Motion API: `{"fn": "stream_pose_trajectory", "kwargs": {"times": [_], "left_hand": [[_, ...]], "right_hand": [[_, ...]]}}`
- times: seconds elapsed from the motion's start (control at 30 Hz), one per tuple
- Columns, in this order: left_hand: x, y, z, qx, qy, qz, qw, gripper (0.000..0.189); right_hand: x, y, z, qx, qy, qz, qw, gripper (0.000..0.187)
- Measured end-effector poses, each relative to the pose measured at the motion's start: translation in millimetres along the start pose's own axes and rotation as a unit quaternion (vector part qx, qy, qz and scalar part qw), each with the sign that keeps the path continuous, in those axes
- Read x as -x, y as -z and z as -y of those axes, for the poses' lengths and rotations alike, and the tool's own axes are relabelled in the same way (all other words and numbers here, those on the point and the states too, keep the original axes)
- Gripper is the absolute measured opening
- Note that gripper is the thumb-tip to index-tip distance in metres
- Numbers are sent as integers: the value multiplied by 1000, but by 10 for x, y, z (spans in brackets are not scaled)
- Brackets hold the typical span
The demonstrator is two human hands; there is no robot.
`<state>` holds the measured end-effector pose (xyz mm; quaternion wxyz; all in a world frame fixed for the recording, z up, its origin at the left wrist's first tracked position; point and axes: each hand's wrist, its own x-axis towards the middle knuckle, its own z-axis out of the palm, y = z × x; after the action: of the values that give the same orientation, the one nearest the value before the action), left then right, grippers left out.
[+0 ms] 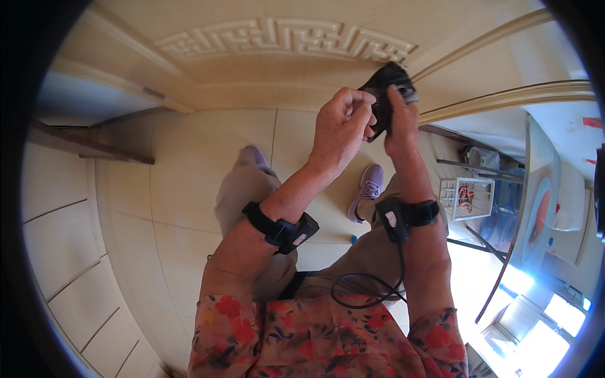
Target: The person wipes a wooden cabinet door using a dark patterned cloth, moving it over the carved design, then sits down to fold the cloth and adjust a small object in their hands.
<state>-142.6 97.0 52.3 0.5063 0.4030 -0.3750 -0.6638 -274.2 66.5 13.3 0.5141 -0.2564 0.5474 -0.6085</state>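
A dark, crumpled cloth or pouch (388, 76) is raised in front of a cream panelled door, just below its raised fretwork. My right hand (403, 118) grips its right side, the thumb lying over a small greyish patch. My left hand (344, 120) has its fingers curled together at the left edge of the same dark thing, thumb against forefinger. What lies behind the left fingertips is hidden. Each forearm wears a black strap with a small box, and a black cable (338, 279) loops from the right one.
The cream door (264, 71) spans the top of the view, its frame (510, 94) on the right. Pale floor tiles (189, 189) lie below. At right are a white wire basket (474, 198), a table (531, 212) and a bright window. A dark wooden edge (108, 146) juts in from the left.
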Motion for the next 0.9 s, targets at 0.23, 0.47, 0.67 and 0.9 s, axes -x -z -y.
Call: {"fn": "stream_pose_trajectory", "kwargs": {"times": [0.23, 0.47, 0.67, 0.9], "left_hand": [[2, 38, 6, 16, -9, 8, 1000, 14], [8, 26, -17, 17, 8, 9, 1000, 14], [19, 22, -8, 24, -1, 11, 1000, 14], [-12, 37, 19, 8, -9, 9, 1000, 14]], "right_hand": [[133, -103, -162, 35, 15, 24, 999, 21], [-63, 106, -158, -84, -43, -45, 995, 18], [-4, -21, -140, -82, 12, -9, 997, 18], [102, -227, -222, 41, 32, 103, 993, 21]]}}
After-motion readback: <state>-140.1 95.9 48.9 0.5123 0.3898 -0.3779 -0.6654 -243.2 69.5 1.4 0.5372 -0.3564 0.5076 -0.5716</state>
